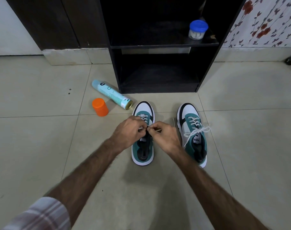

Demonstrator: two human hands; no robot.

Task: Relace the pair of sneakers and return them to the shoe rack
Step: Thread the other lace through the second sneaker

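Now both hands, left [127, 132] and right [164, 138], grip pinching lace [142, 128] over left sneaker [143, 146].

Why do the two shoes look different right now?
The right sneaker has its white lace tied in a bow; the left sneaker has no bow yet. Nobody touches the right sneaker, while the left hand and right hand pinch the left sneaker's lace. Both are teal, white and black, standing on the floor.

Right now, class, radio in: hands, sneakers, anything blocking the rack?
Left hand and right hand pinching lace on left sneaker. Right sneaker tied. Rack lower shelf open; can lies beside.
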